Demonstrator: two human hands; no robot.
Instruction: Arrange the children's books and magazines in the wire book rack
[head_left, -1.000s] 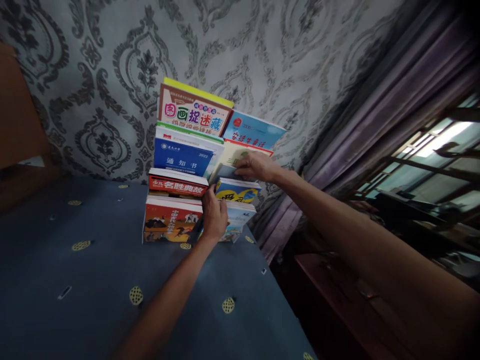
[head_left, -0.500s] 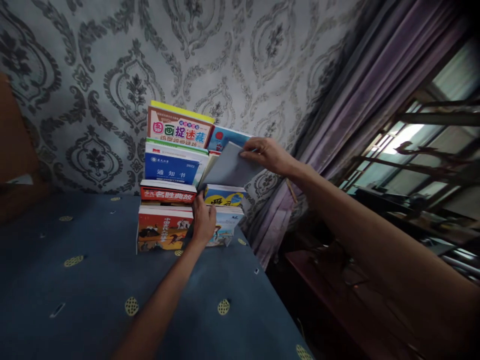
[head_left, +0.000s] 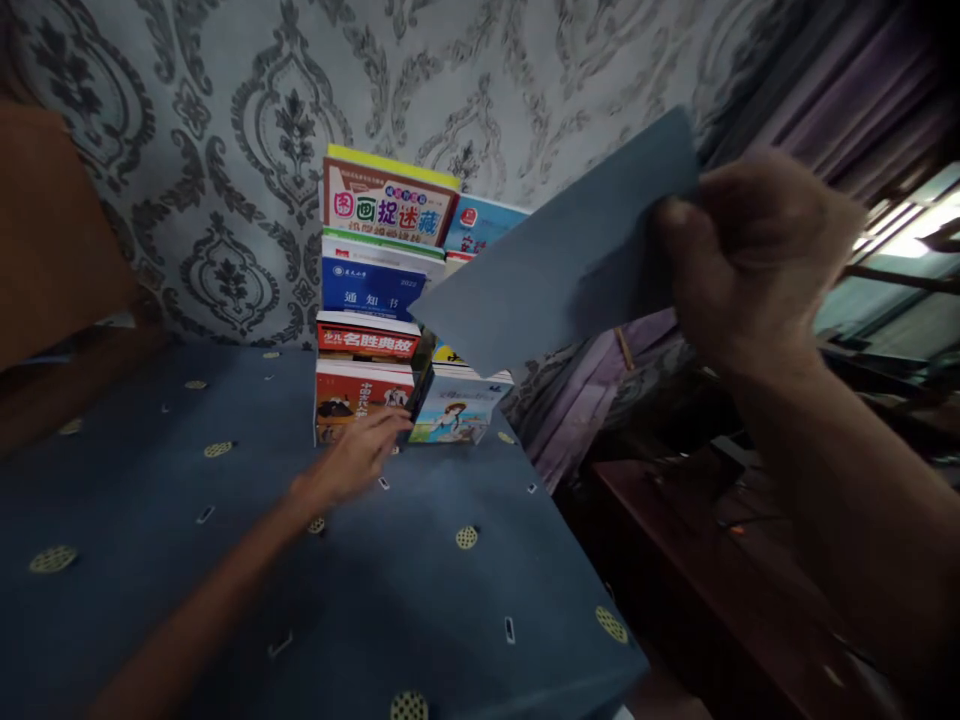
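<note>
My right hand [head_left: 750, 250] pinches a thin, flat, plain grey-blue sheet [head_left: 570, 250] by its right edge, thumb in front. The sheet is tilted in the air and covers part of the right-hand books. My left hand [head_left: 367, 450] is just in front of a red book [head_left: 360, 395], fingers stretched towards the dark gap between the two columns; whether it touches anything I cannot tell. Books stand in stepped tiers: a blue booklet marked 2022 [head_left: 371, 285], a red-spined book [head_left: 367, 341], a brown picture book [head_left: 386, 205] and a pale blue book [head_left: 454, 410].
The books stand on a table with a dark blue patterned cloth [head_left: 360, 600], against a grey patterned wall [head_left: 300, 120]. A brown box-like object [head_left: 60, 220] is at the left. On the right are a purple curtain [head_left: 787, 130] and a lower dark red surface [head_left: 675, 540].
My right hand has lifted the grey sheet out from among the right-hand books, towards me and rightwards. My left hand has drawn back and down from the middle gap. The view has shifted slightly.
</note>
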